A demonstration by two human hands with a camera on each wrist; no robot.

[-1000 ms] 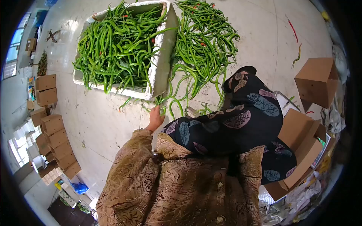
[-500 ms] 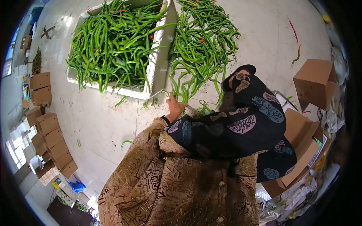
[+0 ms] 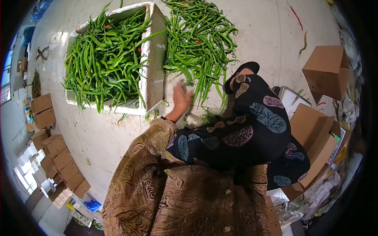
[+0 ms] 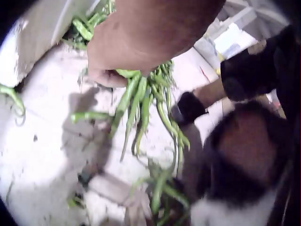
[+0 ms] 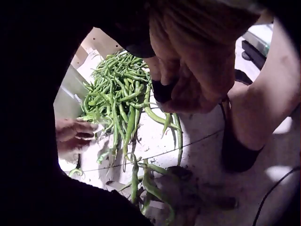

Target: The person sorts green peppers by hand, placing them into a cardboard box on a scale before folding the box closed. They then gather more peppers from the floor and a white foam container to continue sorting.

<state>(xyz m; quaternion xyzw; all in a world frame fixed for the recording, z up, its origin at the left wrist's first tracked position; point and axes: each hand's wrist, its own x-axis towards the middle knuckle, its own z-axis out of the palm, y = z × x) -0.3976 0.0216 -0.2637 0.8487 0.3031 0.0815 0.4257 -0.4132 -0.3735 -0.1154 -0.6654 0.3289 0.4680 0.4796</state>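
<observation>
In the head view, the left hand (image 3: 182, 99), blurred, reaches over the floor to the near end of a loose pile of long green peppers (image 3: 201, 45). Its fingers touch or nearly touch blurred peppers and look loosely bent, not closed round any; the left wrist view has pepper tips (image 4: 141, 106) sticking out below this hand (image 4: 136, 44). A white foam box (image 3: 153, 67) full of green peppers (image 3: 104, 59) stands to its left. Hidden in the head view, the right hand (image 5: 190, 75) hangs loosely curled in the right wrist view, with no pepper seen in it.
A bent leg in patterned black cloth (image 3: 236, 135) crosses the middle, its shoe (image 3: 242, 74) beside the pile. Open cardboard boxes (image 3: 325, 70) and crumpled plastic stand at right. More cartons (image 3: 63, 157) are stacked at left. A red pepper (image 3: 296, 17) lies far right.
The left hand has moved up and away from the body, from the foam box's near corner to the pile. Loose peppers at the pile's near edge have shifted toward it. The view has also shifted.
</observation>
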